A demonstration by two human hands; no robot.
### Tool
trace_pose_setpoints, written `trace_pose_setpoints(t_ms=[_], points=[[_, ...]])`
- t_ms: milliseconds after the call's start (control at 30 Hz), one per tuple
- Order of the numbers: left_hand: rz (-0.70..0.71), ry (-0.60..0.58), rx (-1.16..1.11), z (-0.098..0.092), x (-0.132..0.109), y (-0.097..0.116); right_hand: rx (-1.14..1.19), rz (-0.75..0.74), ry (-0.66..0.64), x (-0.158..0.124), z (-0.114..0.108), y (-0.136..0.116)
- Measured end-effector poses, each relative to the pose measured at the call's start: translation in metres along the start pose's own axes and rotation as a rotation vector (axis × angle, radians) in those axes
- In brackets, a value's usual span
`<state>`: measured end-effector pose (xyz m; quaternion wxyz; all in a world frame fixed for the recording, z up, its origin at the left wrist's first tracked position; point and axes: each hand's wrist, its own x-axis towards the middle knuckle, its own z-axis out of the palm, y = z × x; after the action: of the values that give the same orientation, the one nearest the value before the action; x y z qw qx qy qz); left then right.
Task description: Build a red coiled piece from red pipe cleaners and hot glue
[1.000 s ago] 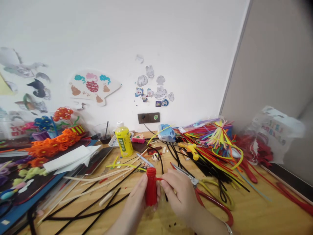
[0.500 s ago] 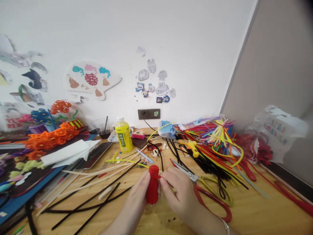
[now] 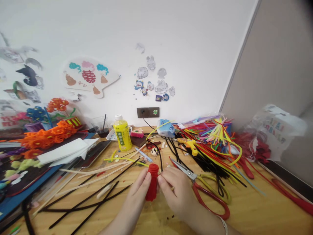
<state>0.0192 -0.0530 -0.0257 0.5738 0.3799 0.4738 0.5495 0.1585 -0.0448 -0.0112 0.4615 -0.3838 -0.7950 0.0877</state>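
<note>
A red fuzzy cylinder wound from pipe cleaner (image 3: 152,182) stands upright between both my hands near the table's front edge. My left hand (image 3: 137,195) wraps its fingers round the cylinder's left side. On the right side my right hand (image 3: 174,191) pinches the cylinder with thumb and fingertips pressed to it. Red-handled scissors (image 3: 200,184) lie just right of my right hand, blades pointing up-left.
Black and cream pipe cleaners (image 3: 97,189) sprawl over the wooden table (image 3: 256,212). A yellow bottle (image 3: 121,134), a yellow glue gun (image 3: 190,146) and a big heap of coloured pipe cleaners (image 3: 215,140) sit behind. Orange pipe-cleaner flowers (image 3: 46,135) lie at the left, a plastic bag (image 3: 271,130) at the right.
The short red strand sticking out to the cylinder's right has been drawn in against it. My right fingers have closed in on the cylinder. The view has tilted slightly.
</note>
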Motion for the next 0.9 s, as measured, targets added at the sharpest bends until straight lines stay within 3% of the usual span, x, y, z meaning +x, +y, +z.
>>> trace_pose_setpoints(t_ms=[233, 533, 900], points=[[-0.011, 0.056, 0.009, 0.004, -0.002, 0.004, 0.100, 0.021, -0.063, 0.003, -0.002, -0.001], [0.090, -0.077, 0.084, 0.016, -0.008, 0.020, 0.207, 0.074, -0.137, 0.005, -0.006, 0.002], [0.090, -0.156, 0.086, 0.011, -0.006, 0.015, 0.260, 0.091, -0.153, 0.003, -0.005, 0.003]])
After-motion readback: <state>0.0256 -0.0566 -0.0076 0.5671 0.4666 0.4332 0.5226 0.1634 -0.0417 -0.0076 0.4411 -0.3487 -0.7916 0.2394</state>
